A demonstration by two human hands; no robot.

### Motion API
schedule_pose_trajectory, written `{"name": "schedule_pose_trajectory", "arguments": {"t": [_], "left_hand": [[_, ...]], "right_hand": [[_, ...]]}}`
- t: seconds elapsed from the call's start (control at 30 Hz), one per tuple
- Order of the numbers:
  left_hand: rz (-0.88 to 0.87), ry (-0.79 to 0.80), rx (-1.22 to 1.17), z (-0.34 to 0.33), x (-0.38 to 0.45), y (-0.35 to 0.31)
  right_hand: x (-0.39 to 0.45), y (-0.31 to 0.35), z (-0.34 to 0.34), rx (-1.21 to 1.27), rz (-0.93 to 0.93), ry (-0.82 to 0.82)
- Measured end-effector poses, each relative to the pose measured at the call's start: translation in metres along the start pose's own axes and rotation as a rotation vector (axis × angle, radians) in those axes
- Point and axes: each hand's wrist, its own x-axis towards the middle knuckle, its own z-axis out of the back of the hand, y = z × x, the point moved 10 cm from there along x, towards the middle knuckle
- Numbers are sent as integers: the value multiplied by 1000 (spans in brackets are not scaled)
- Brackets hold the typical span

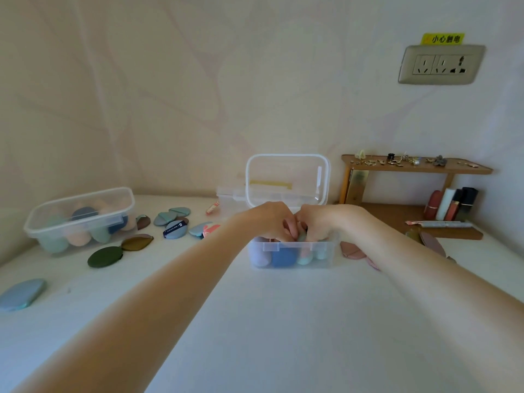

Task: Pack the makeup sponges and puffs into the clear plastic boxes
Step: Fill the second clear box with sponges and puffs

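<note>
An open clear box (292, 255) stands mid-table with its lid (287, 180) raised behind it. Lilac, blue and mint sponges show through its front wall. Both hands reach into the top of this box. My left hand (269, 221) has its fingers curled down among the sponges. My right hand (317, 225) pinches a mint sponge (302, 238) at the box opening. A second clear box (82, 219), closed and filled with sponges, sits at the left. Loose flat puffs lie on the table: dark green (105, 256), olive (137, 242), light blue (22, 293), several teal ones (170, 215).
Pink-brown puffs (353, 249) lie to the right of the open box, under my right forearm. A wooden shelf (414, 165) with small trinkets and lipsticks (450, 207) stands at the back right. A wall socket (441, 65) is above it.
</note>
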Motion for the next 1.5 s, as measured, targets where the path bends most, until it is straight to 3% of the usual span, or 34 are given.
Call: {"name": "schedule_pose_trajectory", "arguments": {"t": [0.07,0.17,0.33,0.5,0.7,0.83,1.0,1.1,1.23,1.5], "left_hand": [[1,7,-27,-3,0,1],[-2,9,-23,-4,-1,3],[6,90,183,-9,8,-2],[37,107,119,-16,19,-2],[16,10,-188,8,0,21],[22,-138,-200,35,-6,30],[41,-144,-88,29,-3,23],[-35,-100,-63,18,0,8],[-65,4,-83,0,4,-5],[-21,8,59,-11,14,-1]], "right_hand": [[0,-1,-4,31,-21,38],[-1,2,-6,-118,-30,70],[3,6,-2,-226,0,-29],[7,2,-3,-210,10,-32],[-10,-8,23,165,53,108],[-21,-20,69,382,70,-161],[-17,-23,53,61,15,-151],[-20,-21,43,-132,7,-150],[-21,-22,35,-167,17,-152],[-12,-25,30,-216,-6,-175]]}}
